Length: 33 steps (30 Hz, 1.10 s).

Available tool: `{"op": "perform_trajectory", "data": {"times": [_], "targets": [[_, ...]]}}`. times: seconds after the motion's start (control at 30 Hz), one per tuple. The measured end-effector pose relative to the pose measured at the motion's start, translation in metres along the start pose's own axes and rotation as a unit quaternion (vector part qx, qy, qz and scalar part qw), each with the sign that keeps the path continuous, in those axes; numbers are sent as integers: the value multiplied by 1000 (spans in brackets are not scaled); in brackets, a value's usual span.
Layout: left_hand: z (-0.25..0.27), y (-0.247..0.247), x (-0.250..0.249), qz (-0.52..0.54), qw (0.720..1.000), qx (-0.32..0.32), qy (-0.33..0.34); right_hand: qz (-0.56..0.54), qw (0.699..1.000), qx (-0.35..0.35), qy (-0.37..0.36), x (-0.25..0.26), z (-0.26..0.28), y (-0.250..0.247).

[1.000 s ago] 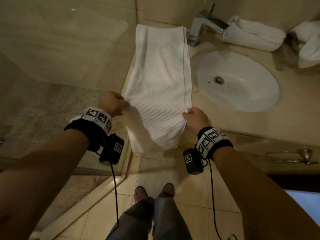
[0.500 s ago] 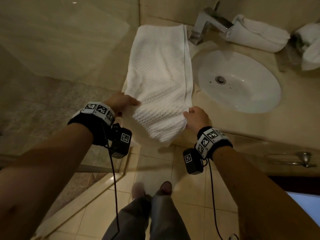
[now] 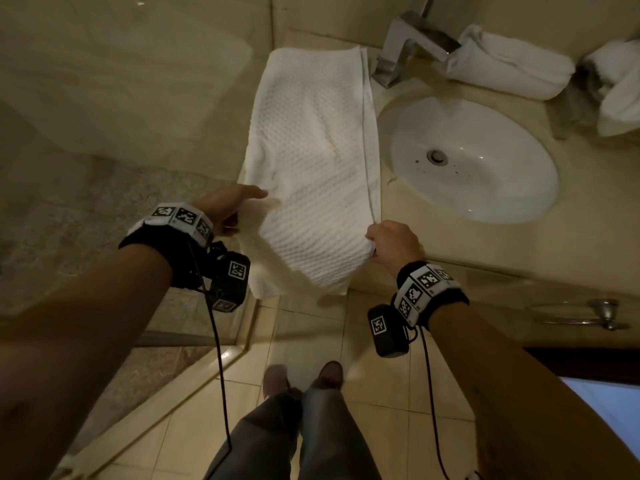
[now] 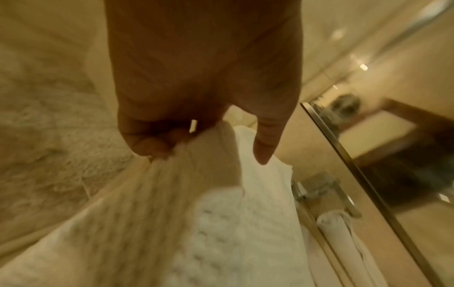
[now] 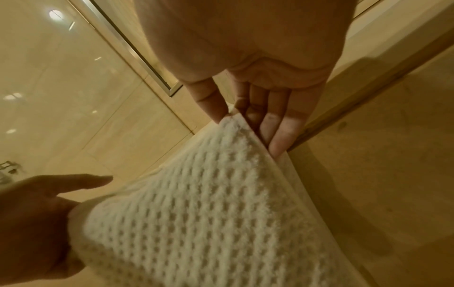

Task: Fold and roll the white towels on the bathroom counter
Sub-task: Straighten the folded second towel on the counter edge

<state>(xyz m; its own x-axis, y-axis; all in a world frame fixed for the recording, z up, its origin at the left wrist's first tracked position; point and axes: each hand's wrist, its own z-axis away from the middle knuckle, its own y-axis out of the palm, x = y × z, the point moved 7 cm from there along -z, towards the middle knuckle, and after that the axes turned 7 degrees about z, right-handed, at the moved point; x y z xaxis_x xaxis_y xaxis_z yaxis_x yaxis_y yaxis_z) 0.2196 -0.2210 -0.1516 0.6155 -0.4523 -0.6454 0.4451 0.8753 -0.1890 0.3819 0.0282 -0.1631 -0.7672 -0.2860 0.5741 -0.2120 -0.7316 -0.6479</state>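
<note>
A white waffle-weave towel [image 3: 311, 150] lies lengthwise on the beige counter [image 3: 519, 244], left of the sink. Its near end hangs over the counter's front edge. My left hand [image 3: 228, 209] grips the towel's near left edge with curled fingers while the index finger points forward; the left wrist view shows this blurred towel [image 4: 245, 223] under my left hand [image 4: 196, 126]. My right hand [image 3: 391, 242] pinches the near right edge. In the right wrist view my right hand [image 5: 245, 97] holds the towel [image 5: 209, 203] between thumb and fingers, with my left hand [image 5: 36, 203] at the lower left.
An oval white sink [image 3: 485, 188] with a chrome faucet [image 3: 412, 43] is right of the towel. A rolled white towel [image 3: 509, 67] lies behind the sink and another towel [image 3: 620, 88] at the far right. A glass panel [image 3: 121, 81] stands close on the left.
Both hands have drawn the towel's hanging near end a little up and forward. My left hand's index finger has straightened out over the towel. The right hand keeps its pinch.
</note>
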Motion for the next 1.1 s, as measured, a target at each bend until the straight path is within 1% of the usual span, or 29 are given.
{"op": "perform_trajectory", "data": {"times": [0.07, 0.13, 0.17, 0.2, 0.23, 0.3, 0.33, 0.37, 0.43, 0.5, 0.57, 0.63, 0.73, 0.87, 1.0, 1.1], "targets": [[-1, -3, -2, 42, 999, -5, 25, 3, 1000, -2, -1, -3, -2, -1], [-1, -8, -6, 46, 998, -9, 52, -14, 1000, -7, -1, -7, -6, -2], [-1, -10, -9, 26, 997, -10, 72, -29, 999, -17, 6, -6, -2, -4], [-3, -14, -14, -18, 994, -20, 109, -40, 999, -31, 11, -3, 2, -6], [-2, -17, -21, -79, 984, -35, 156, -40, 998, -43, 9, 0, 6, -9], [6, -16, -32, -182, 953, -57, 235, -9, 998, -62, -10, 7, 9, -13], [10, -15, -35, -202, 942, -69, 260, 12, 997, -69, -18, 8, 8, -14], [14, -14, -37, -204, 938, -85, 268, 30, 997, -71, -22, 7, 5, -14], [15, -16, -34, -208, 939, -116, 249, 57, 996, -66, -18, 5, 4, -14], [4, -19, -24, -219, 948, -110, 204, 70, 996, -52, -5, 1, 3, -12], [-5, -23, -15, -171, 966, -95, 167, 72, 997, -36, -10, 4, 1, -12], [-7, -23, -12, -125, 977, -91, 144, 69, 997, -23, -20, 10, 1, -11], [-14, -20, -19, -104, 982, -88, 134, 49, 998, -12, -29, 19, -6, -8], [-30, -24, -29, -139, 975, -108, 138, 34, 997, -44, -52, 32, -17, -7], [-46, -23, -36, -153, 973, -108, 134, -27, 997, -61, -50, 43, -30, -12], [-51, -19, -46, -151, 975, -110, 124, -59, 997, -34, -41, 50, -43, -10]]}}
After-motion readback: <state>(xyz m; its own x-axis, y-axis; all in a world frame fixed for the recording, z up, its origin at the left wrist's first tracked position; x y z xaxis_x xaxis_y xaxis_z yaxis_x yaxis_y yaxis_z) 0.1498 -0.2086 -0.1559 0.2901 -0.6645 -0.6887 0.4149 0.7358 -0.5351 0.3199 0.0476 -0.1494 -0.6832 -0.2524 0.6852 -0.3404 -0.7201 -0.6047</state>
